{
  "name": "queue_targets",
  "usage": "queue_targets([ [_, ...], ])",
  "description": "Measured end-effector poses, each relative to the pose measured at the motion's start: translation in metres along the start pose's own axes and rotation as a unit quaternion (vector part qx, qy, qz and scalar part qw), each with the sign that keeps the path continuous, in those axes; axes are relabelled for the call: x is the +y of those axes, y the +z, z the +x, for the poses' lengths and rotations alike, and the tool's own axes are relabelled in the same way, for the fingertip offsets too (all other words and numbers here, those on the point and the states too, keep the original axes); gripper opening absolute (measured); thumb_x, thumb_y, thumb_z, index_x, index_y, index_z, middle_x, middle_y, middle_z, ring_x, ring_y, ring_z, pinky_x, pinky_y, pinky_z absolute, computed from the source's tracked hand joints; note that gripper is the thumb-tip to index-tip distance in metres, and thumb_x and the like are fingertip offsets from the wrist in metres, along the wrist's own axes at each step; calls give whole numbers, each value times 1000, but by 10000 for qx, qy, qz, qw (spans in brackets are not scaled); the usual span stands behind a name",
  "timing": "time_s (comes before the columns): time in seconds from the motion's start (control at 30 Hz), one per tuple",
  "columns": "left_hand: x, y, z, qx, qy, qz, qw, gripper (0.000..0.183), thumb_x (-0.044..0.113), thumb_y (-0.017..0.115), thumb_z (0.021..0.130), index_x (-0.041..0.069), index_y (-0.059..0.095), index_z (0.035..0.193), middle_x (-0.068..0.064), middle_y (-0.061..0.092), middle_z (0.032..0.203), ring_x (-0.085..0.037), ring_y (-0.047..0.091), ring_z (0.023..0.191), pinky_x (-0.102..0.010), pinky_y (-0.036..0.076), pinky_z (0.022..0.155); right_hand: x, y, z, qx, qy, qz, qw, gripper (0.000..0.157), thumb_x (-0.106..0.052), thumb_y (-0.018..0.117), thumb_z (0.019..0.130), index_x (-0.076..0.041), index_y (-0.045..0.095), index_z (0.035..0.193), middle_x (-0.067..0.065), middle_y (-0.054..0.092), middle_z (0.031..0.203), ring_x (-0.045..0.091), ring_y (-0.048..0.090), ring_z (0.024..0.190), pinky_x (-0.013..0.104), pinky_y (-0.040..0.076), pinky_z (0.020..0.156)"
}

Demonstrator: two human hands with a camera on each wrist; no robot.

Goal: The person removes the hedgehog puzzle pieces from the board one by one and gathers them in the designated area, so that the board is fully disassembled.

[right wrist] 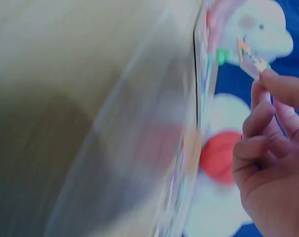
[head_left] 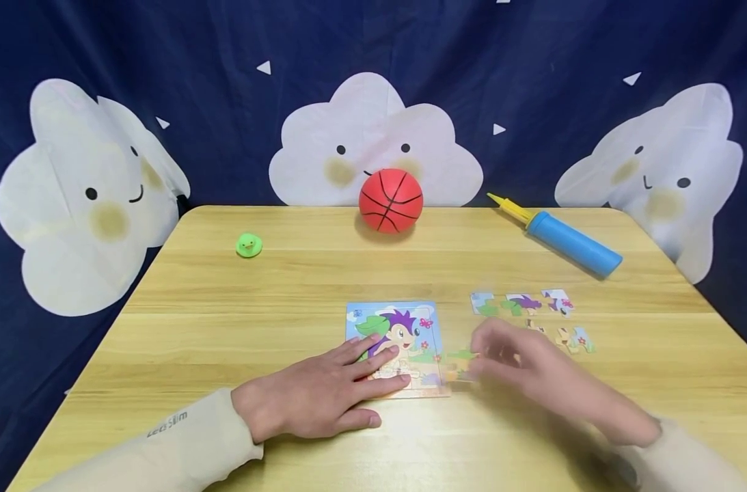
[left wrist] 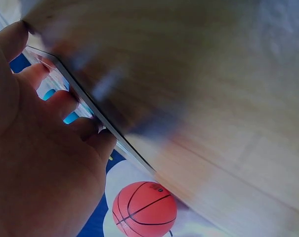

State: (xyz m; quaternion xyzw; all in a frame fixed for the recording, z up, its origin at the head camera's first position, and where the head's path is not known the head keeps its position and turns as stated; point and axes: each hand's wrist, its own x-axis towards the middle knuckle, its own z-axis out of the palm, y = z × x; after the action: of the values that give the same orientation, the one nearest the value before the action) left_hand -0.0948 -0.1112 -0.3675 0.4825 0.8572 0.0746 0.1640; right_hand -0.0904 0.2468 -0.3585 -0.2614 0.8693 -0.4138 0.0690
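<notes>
My left hand [head_left: 327, 393] rests flat with spread fingers on the lower left of a jigsaw puzzle board [head_left: 393, 309], which shows a purple-haired cartoon character. Thumb and fingers of my right hand [head_left: 527, 365] pinch a puzzle piece [right wrist: 250, 61] just off the board's right edge; hand and piece are motion-blurred in the head view. Loose puzzle pieces [head_left: 523, 304] lie behind the right hand, and more pieces [head_left: 581, 339] lie beside it, partly covered by it. In the left wrist view the left fingers [left wrist: 63, 103] reach over the board's edge.
A red toy basketball [head_left: 391, 201] stands at the table's back edge. To its right lies a blue pump [head_left: 573, 242] with a yellow handle. A small green duck toy [head_left: 249, 245] sits at the back left. A dark blue curtain with clouds hangs behind the wooden table [head_left: 299, 273].
</notes>
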Motion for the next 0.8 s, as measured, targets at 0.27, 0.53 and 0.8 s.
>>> queue_targets([
  [0.27,0,0,0,13,14,17,10000,58,53,40,117,40,32,172,2,16,184,-31,11,172,-49,21,138,36,-39,-38,237,-15,223,9995,21,2,70,103,-17,68,110,-3,70,100,14,64,86,24,55,73],
  [0.53,-1,0,0,-12,-16,-26,10000,58,53,41,116,41,31,172,2,15,184,-31,11,172,-50,21,138,73,-66,-74,459,387,99,9981,21,8,64,104,-8,68,117,-5,70,105,9,66,94,21,54,77],
  [0.8,0,0,0,-26,-16,-62,10000,58,54,41,116,41,30,172,3,15,185,-31,10,172,-50,21,138,105,-88,-106,366,1067,252,9933,16,5,59,108,-3,66,120,-5,71,106,10,66,93,25,53,72],
])
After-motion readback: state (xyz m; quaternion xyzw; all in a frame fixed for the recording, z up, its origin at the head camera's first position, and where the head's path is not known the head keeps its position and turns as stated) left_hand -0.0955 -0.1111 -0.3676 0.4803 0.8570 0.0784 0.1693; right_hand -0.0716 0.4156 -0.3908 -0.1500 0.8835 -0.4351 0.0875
